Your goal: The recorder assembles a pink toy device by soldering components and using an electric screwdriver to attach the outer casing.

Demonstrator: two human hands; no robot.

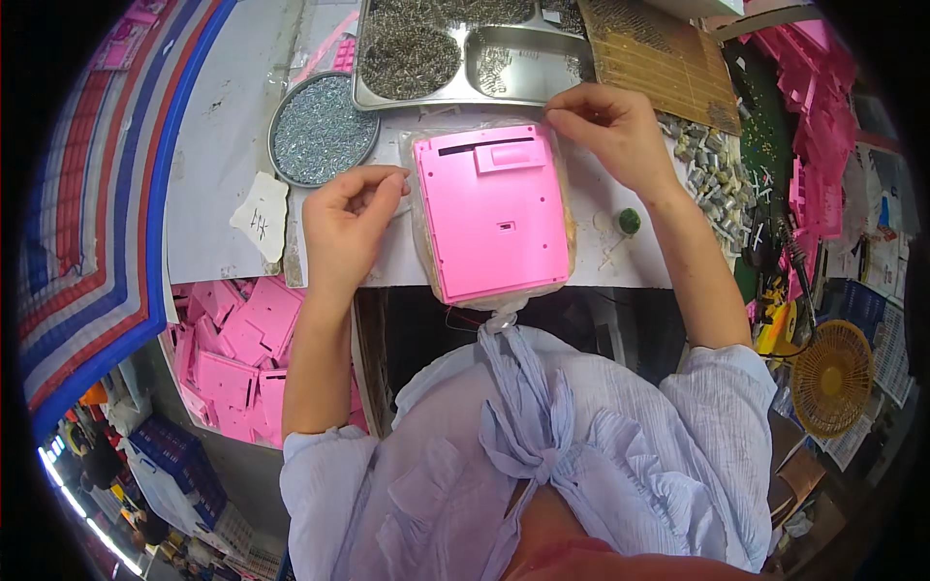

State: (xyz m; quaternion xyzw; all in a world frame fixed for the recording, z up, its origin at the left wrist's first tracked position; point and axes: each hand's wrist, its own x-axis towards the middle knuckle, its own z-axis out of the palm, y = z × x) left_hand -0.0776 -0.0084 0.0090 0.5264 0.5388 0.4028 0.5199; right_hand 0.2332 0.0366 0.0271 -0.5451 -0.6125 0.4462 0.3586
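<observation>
A pink plastic casing point(499, 208) lies flat in front of me on a pad wrapped in clear plastic point(423, 247). It has a long dark slot near its far edge, a raised rectangle beside that, several small holes and a little square opening. By the casing's left edge is my left hand point(347, 221), its thumb and fingers closed together. My right hand point(620, 136) pinches thumb against forefinger at the far right corner, close to the metal tray. What either pinch holds, if anything, is too small to make out.
A round dish of small silvery screws point(325, 131) stands at left, behind my left hand. The metal compartment tray point(513, 63) at the back holds springs. Small metal parts point(702, 155) heap at right, near a brown board point(668, 68). Pink casings point(242, 339) fill a box below left.
</observation>
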